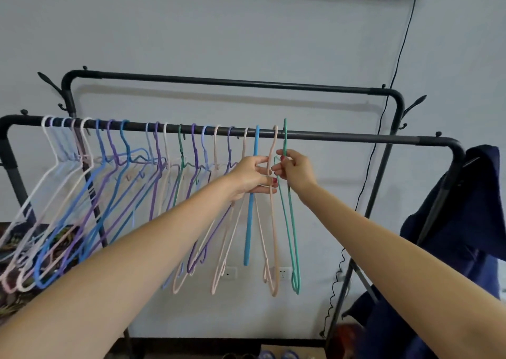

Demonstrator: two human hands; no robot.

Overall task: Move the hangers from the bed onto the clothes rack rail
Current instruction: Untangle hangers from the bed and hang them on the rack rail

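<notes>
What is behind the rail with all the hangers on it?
Behind the front rail stands a second, higher rail, bare, then the wall with two sockets low down. Hangers and arms cover parts of the wall.

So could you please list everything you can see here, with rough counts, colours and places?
front rail: one, black, across the middle.
back rail: one, black, higher, near the wall.
hangers: about twenty, white, pink, blue, purple, green, hooked along the front rail.
green hanger: one, rightmost.
blue garment: one, navy, draped on the rack's right end.
cable: one, black, down the wall.
wall sockets: two, white, low on the wall.
left hand: holds a pink hanger.
right hand: pinches the green hanger's neck.
</notes>
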